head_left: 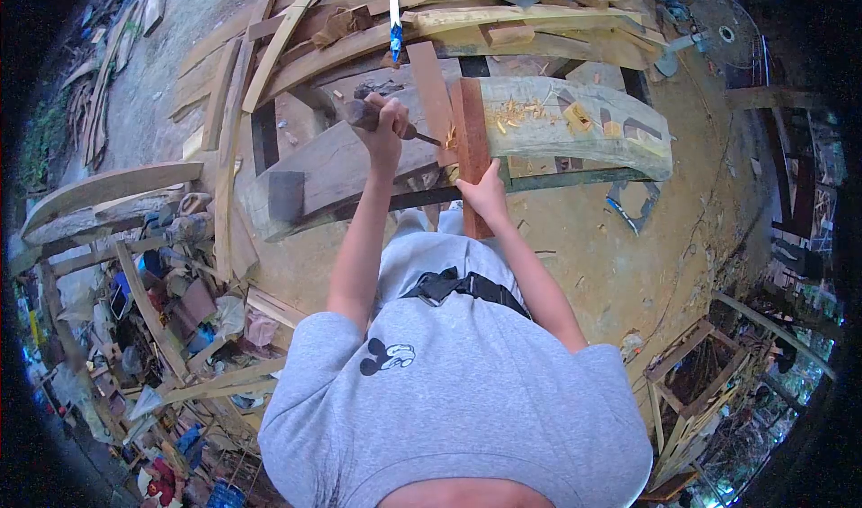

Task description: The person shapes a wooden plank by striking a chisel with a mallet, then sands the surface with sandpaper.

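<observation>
My left hand (386,124) is wrapped round a tool with a thick dark handle (361,115). Its thin metal shaft slants right and down, the tip reaching wood shavings (449,137) beside an upright reddish-brown board (470,122). That board lies across a long, pale, curved timber (566,131). Lower on the board, my right hand (486,195) grips it near the timber's front edge, thumb towards the left; some fingers are hidden. A flatter brown plank (429,82) runs beside the board, to its left.
Long planks (332,59) are stacked beyond the timber. Scrap wood and cloth (193,306) pile up at the left. A fan (725,34) stands at the upper right, a wooden frame (696,369) at the lower right. A blue-edged object (624,214) lies on the ground.
</observation>
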A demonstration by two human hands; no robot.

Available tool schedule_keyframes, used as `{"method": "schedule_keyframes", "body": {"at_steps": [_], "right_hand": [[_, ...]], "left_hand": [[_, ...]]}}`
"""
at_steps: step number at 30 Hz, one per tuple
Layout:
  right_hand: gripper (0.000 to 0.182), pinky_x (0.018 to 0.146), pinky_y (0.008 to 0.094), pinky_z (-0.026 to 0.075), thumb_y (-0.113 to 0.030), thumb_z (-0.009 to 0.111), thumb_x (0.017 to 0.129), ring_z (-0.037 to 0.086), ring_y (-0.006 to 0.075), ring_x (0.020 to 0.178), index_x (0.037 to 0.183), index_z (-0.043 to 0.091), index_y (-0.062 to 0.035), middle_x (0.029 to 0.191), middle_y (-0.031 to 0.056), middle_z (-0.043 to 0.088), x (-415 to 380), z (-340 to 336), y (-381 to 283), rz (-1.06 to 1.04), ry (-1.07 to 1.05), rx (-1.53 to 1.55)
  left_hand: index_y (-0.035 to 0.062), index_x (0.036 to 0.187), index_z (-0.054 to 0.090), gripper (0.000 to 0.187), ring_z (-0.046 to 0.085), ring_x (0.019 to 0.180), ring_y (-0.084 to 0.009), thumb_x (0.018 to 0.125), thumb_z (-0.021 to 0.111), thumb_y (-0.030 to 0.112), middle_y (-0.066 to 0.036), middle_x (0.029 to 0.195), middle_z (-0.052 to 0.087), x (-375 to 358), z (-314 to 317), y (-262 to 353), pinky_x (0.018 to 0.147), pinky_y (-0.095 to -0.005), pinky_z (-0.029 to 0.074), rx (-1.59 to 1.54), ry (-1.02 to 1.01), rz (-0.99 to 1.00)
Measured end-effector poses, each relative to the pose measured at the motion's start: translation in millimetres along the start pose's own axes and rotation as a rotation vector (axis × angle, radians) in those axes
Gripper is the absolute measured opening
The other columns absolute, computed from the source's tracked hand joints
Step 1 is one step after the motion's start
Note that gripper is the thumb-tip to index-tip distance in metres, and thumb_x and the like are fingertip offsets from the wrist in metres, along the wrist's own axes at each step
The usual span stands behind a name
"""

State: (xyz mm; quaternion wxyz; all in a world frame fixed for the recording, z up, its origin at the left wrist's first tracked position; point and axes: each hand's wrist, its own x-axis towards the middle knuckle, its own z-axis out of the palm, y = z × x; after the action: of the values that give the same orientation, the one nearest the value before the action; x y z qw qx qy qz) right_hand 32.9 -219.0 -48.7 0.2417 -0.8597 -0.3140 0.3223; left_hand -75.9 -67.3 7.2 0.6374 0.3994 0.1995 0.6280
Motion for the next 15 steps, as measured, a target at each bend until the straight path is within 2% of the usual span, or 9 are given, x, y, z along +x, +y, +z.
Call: {"method": "schedule_keyframes", "body": {"at_steps": [9, 12, 14, 15], "right_hand": [[0.084, 0.076, 0.0426, 0.045, -0.025, 0.067, 0.063, 0.055, 0.0417, 0.088, 0.122, 0.018, 0.0097, 0.092, 0.0317, 0.054, 1, 0, 2, -0.023, 0.006, 0.04], [0.083, 0.077, 0.0423, 0.045, -0.025, 0.067, 0.062, 0.054, 0.0408, 0.09, 0.123, 0.019, 0.0054, 0.094, 0.0305, 0.054, 2, 2, 3, 0.01, 0.009, 0.04], [0.076, 0.078, 0.041, 0.045, -0.025, 0.067, 0.062, 0.054, 0.0391, 0.092, 0.121, 0.029, 0.0012, 0.097, 0.0262, 0.056, 1, -2, 3, -0.08, 0.017, 0.084], [0.076, 0.078, 0.041, 0.045, -0.025, 0.067, 0.062, 0.054, 0.0391, 0.092, 0.121, 0.029, 0.0012, 0.097, 0.0262, 0.056, 2, -10, 1, -0.082, 0.021, 0.081]], "left_hand": [[0.0075, 0.061, 0.038, 0.021, 0.033, 0.035, -0.0064, 0.076, 0.053, 0.004, 0.001, 0.046, 0.037, -2, 2, -2, 0.034, -0.0197, 0.025, 0.007, 0.008, -0.048], [0.0075, 0.062, 0.038, 0.021, 0.034, 0.035, -0.0061, 0.077, 0.053, 0.005, 0.001, 0.046, 0.038, -2, 4, -3, 0.034, -0.0196, 0.026, 0.033, -0.014, -0.027], [0.0074, 0.061, 0.038, 0.021, 0.034, 0.035, -0.0058, 0.077, 0.053, 0.005, 0.001, 0.046, 0.038, -3, 6, -3, 0.034, -0.0195, 0.026, 0.051, -0.016, -0.018], [0.0073, 0.061, 0.038, 0.021, 0.035, 0.036, -0.0056, 0.078, 0.052, 0.005, 0.001, 0.046, 0.039, -3, 5, -4, 0.034, -0.0194, 0.027, 0.085, 0.0, -0.044]]}}
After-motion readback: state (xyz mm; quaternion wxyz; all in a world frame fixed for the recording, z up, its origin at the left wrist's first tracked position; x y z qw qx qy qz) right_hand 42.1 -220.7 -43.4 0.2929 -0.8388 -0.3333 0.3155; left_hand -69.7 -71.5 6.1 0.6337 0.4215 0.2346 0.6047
